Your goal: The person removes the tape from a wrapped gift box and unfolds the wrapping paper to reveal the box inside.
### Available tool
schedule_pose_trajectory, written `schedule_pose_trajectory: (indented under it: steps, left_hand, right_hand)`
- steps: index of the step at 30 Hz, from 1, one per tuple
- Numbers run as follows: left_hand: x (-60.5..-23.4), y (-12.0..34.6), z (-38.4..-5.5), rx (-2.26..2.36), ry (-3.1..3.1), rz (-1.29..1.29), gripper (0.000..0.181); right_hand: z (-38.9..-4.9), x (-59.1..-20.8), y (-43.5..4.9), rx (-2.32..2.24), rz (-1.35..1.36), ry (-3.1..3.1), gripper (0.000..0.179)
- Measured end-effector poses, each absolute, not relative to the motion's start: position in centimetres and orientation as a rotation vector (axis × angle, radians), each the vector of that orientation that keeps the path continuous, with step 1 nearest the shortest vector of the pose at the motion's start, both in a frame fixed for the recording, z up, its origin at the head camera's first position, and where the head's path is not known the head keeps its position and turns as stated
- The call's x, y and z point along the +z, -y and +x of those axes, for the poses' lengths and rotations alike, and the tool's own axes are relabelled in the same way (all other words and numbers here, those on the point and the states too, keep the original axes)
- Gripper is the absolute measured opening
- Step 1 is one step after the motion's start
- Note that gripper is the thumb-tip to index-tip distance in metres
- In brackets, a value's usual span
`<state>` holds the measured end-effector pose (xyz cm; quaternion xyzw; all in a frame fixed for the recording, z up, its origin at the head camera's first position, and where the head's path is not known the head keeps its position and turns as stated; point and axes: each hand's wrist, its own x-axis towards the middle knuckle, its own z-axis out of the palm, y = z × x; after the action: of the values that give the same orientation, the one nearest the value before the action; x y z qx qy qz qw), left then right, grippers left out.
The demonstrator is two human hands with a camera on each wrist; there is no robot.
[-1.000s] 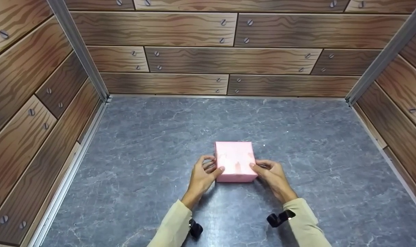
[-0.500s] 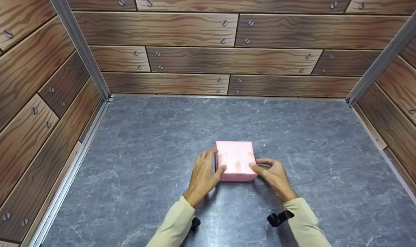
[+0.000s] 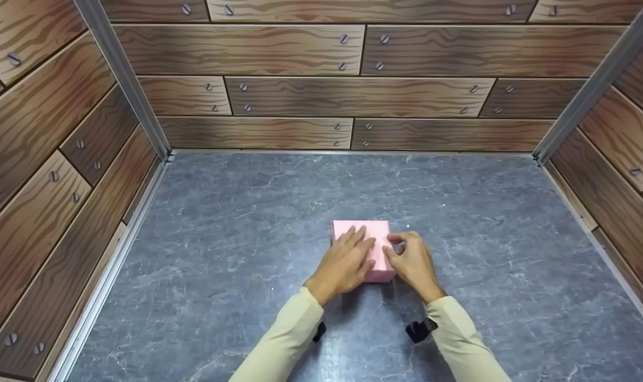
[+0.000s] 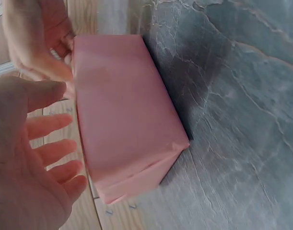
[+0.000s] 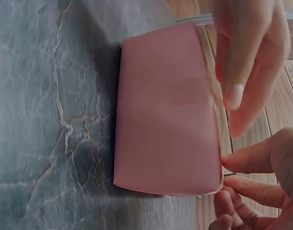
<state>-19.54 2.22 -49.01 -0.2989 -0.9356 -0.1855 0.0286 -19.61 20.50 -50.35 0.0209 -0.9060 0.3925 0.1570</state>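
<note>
A pink paper-covered box (image 3: 379,229) stands on the grey marbled surface in the head view, near the middle. My left hand (image 3: 340,265) lies over the left part of its top, fingers spread and fairly straight. At the box's upper right edge is my right hand (image 3: 414,265), its thumb and index finger bent and pinching there. The right wrist view has those fingertips at the top edge near one corner of the box (image 5: 168,115). In the left wrist view the left fingers reach over the top of the box (image 4: 122,105), which is mostly hidden there.
Wood-patterned walls (image 3: 289,95) enclose the grey surface (image 3: 220,223) at the back and both sides. Metal strips (image 3: 114,249) run along the wall edges. Small black wrist cameras (image 3: 421,330) hang at the light sleeves (image 3: 459,329).
My left hand has left the box's left side and moved right onto its top. The right hand has shifted slightly forward along the right edge, its fingers drawn in. The box stays in place.
</note>
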Motion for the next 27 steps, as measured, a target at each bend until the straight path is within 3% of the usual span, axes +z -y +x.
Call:
schedule_pose_trajectory:
  steps: [27]
  left_hand:
    - [-48.0, -3.6, -20.5, -0.319, 3.034, -0.992, 0.051]
  right_hand:
    - [-20.4, -50.8, -19.8, 0.631, 0.267, 2.544, 0.006]
